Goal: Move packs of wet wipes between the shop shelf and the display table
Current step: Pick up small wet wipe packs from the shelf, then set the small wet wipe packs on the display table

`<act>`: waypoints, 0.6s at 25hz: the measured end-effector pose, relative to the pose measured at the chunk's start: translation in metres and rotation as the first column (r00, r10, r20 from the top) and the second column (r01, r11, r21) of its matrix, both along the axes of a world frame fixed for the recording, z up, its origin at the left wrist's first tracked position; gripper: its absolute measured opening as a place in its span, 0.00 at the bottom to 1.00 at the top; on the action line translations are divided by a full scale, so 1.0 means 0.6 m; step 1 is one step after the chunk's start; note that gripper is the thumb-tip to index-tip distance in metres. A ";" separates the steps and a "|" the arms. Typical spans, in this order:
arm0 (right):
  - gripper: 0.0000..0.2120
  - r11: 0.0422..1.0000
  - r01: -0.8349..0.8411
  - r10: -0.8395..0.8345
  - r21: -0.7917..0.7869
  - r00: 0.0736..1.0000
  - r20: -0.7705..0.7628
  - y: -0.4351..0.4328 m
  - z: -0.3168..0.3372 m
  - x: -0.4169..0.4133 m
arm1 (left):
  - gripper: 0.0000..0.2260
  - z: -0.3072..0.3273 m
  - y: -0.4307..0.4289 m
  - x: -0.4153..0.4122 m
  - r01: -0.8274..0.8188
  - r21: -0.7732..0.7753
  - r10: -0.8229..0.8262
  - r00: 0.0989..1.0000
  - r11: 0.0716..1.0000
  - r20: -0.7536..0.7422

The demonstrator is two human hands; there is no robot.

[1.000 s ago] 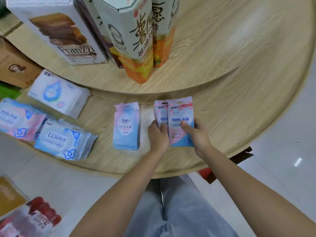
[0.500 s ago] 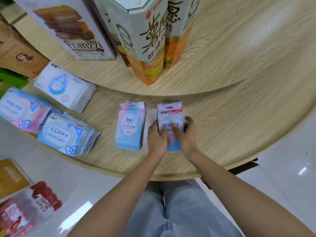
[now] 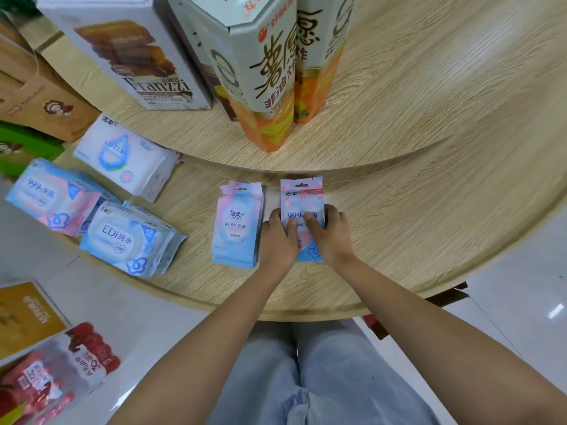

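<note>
the two pink wipe packs (image 3: 302, 194) that lay side by side a second ago are now pushed into one pile, and both hands have closed in on it. the left hand (image 3: 277, 237) grips the pile's left edge and the right hand (image 3: 331, 237) its right edge, fingers curled at the sides, thumbs pressed on top. the pile lies flat on the table (image 3: 429, 225), on its lower tier, nearer the upper tier's step than the front edge, just right of some blue packs (image 3: 236, 228). bigger wipe packs (image 3: 129, 240) lie toward the left edge.
</note>
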State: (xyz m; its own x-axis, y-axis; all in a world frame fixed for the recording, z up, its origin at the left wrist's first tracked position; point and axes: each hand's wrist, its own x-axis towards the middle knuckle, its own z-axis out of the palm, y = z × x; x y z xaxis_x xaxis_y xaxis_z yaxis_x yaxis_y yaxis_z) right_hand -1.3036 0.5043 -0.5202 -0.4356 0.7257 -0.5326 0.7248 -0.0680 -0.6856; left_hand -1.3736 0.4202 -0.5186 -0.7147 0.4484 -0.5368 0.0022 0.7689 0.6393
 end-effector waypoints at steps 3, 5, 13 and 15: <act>0.19 0.996 0.088 -0.088 0.034 0.996 0.003 0.008 0.022 0.014 | 0.20 0.047 -0.015 0.004 0.215 -0.249 -0.254 0.958 0.944 -0.136; 0.12 0.996 0.091 -0.091 0.007 0.996 0.012 0.009 0.047 0.042 | 0.16 0.085 -0.039 0.012 0.324 -0.313 -0.399 0.892 0.893 -0.213; 0.11 0.981 0.096 -0.071 -0.168 0.987 0.147 -0.071 0.088 0.185 | 0.08 0.095 -0.143 0.015 0.693 -0.140 -0.675 0.721 0.708 0.154; 0.10 0.973 0.157 -0.128 -0.169 0.978 0.167 -0.102 0.102 0.209 | 0.09 0.088 -0.152 0.001 0.777 -0.163 -0.764 0.628 0.608 0.147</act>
